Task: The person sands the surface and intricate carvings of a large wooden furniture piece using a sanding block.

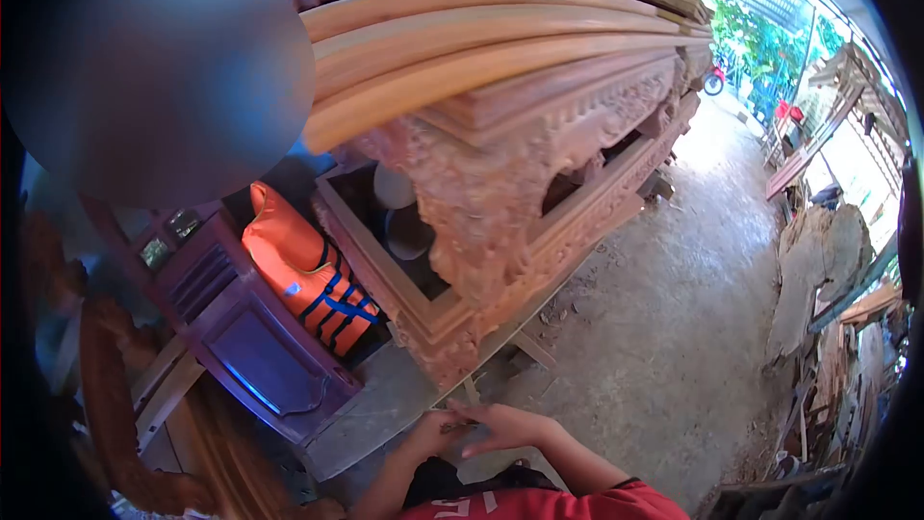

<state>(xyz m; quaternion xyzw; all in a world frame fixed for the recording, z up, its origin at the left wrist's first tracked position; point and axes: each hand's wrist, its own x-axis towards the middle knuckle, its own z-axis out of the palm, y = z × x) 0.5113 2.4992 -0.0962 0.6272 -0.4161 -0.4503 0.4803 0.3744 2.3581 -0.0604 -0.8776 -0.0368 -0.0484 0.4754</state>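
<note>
My left hand [438, 430] and my right hand [505, 426] meet low in the view, in front of my red shirt [500, 504]. The right hand's thumb and fingers are apart, and I see nothing in them. Its fingertips reach over the left hand, whose fingers are partly hidden and blurred. Just beyond both hands stands the lower corner of a large carved wooden piece of furniture [481, 231]. Long pale wooden mouldings [500, 34] lie along its top. Neither hand appears to touch it.
An orange life vest [298, 250] leans beside a dark purple wooden panel [269, 347] at left. Carved wooden parts [115, 404] stand farther left. A concrete floor [674, 299] runs toward a bright opening. Wood slabs and scraps [818, 270] line the right side.
</note>
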